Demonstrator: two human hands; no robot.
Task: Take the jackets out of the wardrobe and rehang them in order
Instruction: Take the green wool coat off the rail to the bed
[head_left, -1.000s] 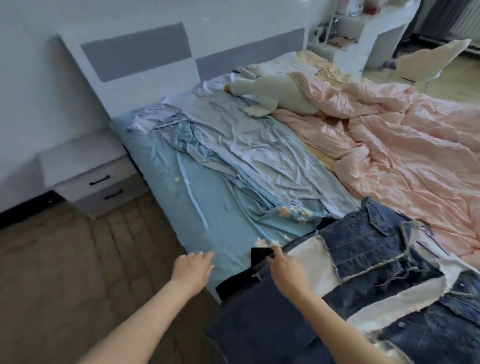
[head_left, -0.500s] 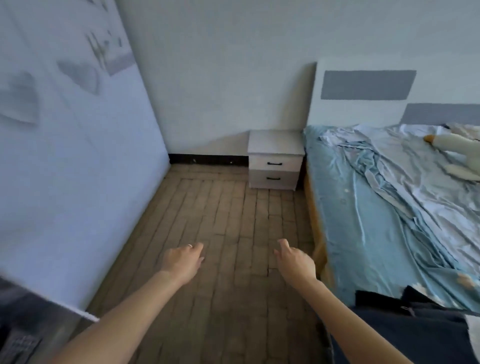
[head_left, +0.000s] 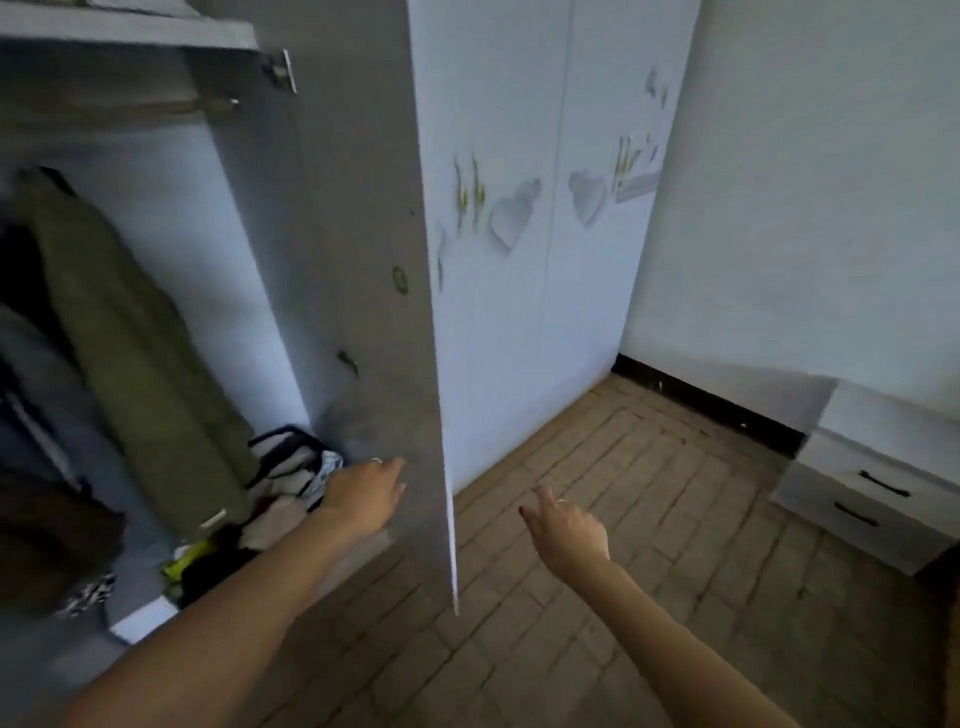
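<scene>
Both forearms extended forward over brick-pattern floor. Left hand: fingers loosely extended, nothing held, positioned in front of inner face of open wardrobe door; contact with door cannot be confirmed. Ring visible on one finger. Right hand: fingers relaxed, index slightly forward, nothing held, on other side of door edge above floor. Wardrobe open at left. Olive-green jacket: long, padded-looking, hanging inside under rail, hem near wardrobe bottom. Darker garments just left of it, blurred. Heap of mixed clothing on wardrobe bottom beside jacket hem. Closed wardrobe doors with heart decoration beyond. White nightstand with two drawers at far right against wall.
</scene>
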